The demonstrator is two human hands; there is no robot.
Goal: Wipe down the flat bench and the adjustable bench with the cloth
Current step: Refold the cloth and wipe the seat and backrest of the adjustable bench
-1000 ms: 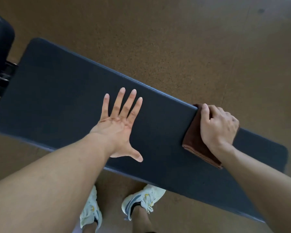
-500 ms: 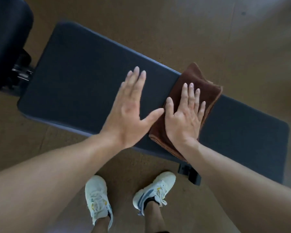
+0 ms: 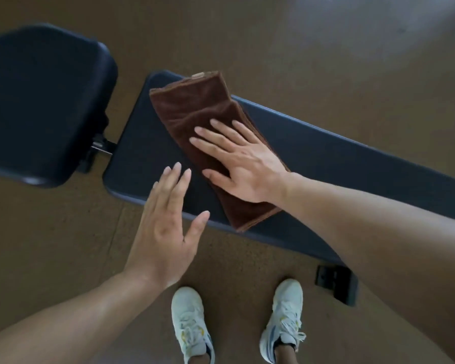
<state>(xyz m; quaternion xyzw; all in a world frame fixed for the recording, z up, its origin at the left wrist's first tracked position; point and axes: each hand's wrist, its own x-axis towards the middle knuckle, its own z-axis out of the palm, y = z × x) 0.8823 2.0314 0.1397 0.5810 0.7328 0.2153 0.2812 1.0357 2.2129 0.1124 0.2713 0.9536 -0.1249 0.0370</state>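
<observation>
A: Where is the cloth (image 3: pixel 208 143) lying now?

B: It is lying folded across the flat bench (image 3: pixel 326 164), near the end that is facing the adjustable bench (image 3: pixel 42 101); the right hand (image 3: pixel 244 164) is pressing on it with straight, spread fingers, so nothing is being gripped.

A: And the left hand (image 3: pixel 166 229)?

B: It is hovering open just beside the cloth, at the near edge of the flat bench; I think it is staying clear so the wiping can pass.
</observation>
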